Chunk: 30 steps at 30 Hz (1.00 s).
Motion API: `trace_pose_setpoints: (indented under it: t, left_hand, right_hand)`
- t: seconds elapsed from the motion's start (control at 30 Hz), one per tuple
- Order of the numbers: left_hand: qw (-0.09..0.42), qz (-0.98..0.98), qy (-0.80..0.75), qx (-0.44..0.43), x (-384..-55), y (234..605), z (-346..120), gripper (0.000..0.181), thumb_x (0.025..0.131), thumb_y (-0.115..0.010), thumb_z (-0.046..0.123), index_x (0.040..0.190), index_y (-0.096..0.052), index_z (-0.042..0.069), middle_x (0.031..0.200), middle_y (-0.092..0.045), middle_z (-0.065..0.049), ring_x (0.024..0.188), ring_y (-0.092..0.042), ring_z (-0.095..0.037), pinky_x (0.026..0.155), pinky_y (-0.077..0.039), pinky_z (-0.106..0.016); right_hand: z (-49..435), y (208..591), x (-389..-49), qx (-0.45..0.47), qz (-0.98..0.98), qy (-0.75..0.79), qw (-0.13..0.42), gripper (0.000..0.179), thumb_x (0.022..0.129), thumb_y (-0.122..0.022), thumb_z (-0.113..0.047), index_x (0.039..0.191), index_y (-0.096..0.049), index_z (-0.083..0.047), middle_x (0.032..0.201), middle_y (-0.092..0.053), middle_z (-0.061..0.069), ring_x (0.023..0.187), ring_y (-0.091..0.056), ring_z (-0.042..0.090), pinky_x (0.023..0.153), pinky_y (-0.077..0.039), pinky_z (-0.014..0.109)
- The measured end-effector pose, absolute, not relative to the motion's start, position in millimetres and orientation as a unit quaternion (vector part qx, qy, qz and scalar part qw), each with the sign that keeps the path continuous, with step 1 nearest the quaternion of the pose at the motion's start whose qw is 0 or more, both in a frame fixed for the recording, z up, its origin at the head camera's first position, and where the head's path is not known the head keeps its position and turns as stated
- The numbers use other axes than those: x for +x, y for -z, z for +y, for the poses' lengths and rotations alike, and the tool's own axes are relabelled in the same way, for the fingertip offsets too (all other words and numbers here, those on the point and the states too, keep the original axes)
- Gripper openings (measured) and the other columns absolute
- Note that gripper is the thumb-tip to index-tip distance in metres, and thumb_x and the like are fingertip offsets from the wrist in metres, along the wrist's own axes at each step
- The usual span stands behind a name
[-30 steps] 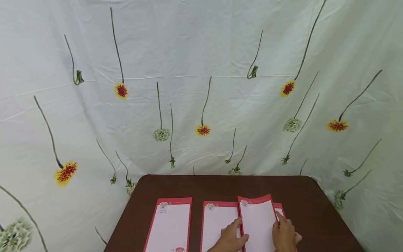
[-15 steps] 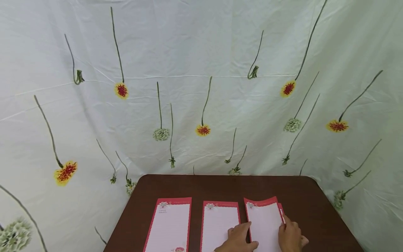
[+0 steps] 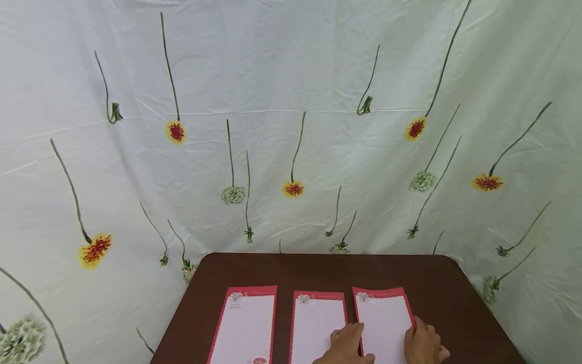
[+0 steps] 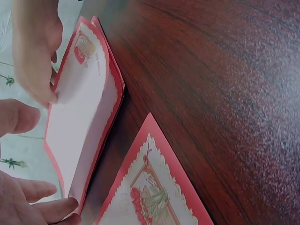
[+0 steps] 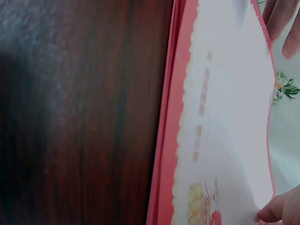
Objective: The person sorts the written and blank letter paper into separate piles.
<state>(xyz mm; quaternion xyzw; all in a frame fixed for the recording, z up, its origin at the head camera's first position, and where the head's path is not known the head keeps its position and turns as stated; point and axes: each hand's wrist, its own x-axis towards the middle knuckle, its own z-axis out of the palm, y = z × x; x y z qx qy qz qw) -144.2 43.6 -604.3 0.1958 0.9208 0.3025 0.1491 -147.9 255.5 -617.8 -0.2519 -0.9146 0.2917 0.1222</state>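
A small stack of red-bordered white notepaper [image 3: 384,323] lies at the right of the row in the head view, its top sheet bowed upward. At its left edge is my left hand [image 3: 347,345], fingertips on the border and thumb reaching over the sheet. My right hand [image 3: 423,343] holds the opposite edge. In the left wrist view the left fingers [image 4: 51,206] meet the near end of the stack's edge, and red layers show beneath the top sheet [image 4: 75,112]. The right wrist view shows the right thumb [image 5: 281,208] on the sheet's edge.
Two more red-bordered notepaper sheets lie to the left, a middle one [image 3: 316,323] close beside the stack and a far-left one [image 3: 243,323] with small writing at its top. Beneath them is a dark brown table [image 3: 318,273]. Behind hangs a flower-printed white cloth [image 3: 273,76].
The stack and both hands have moved right, off the middle notepaper. The sheet that stuck out on the right is now lined up under the top one, and the top edge lies flatter.
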Motion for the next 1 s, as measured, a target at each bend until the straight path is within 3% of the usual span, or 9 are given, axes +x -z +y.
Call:
trace_pose_setpoints:
  t: [0.3, 0.77, 1.0]
  left_hand:
    - [0.171, 0.922, -0.291, 0.192, -147, 611, 50, 0.071, 0.095, -0.073, 0.046, 0.153, -0.051, 0.011, 0.156, -0.055, 0.000, 0.149, -0.044, -0.022, 0.113, -0.034, -0.047]
    - [0.174, 0.937, -0.232, 0.193, -149, 617, 55, 0.069, 0.096, -0.070, 0.048, 0.152, -0.050, 0.013, 0.155, -0.055, 0.000, 0.147, -0.046, -0.018, 0.110, -0.038, -0.044]
    - [0.157, 0.946, -0.207, 0.195, -147, 621, 57, 0.067, 0.096, -0.070, 0.049, 0.149, -0.052, 0.013, 0.153, -0.057, 0.000, 0.145, -0.047, -0.015, 0.105, -0.040, -0.040]
  right_hand:
    - [254, 621, -146, -0.267, -0.916, -0.282, 0.101, 0.037, 0.097, -0.055, -0.008, 0.130, -0.054, 0.010, 0.120, -0.051, 0.039, 0.121, -0.044, 0.060, 0.092, -0.028, 0.073]
    - [255, 629, -144, -0.276, -0.913, -0.275, 0.121, 0.031, 0.092, -0.058, -0.005, 0.118, -0.058, 0.011, 0.110, -0.052, 0.038, 0.112, -0.046, 0.061, 0.088, -0.032, 0.074]
    - [255, 629, -143, -0.286, -0.909, -0.280, 0.114, 0.038, 0.093, -0.058, -0.007, 0.124, -0.052, 0.014, 0.111, -0.050, 0.040, 0.113, -0.045, 0.062, 0.091, -0.032, 0.075]
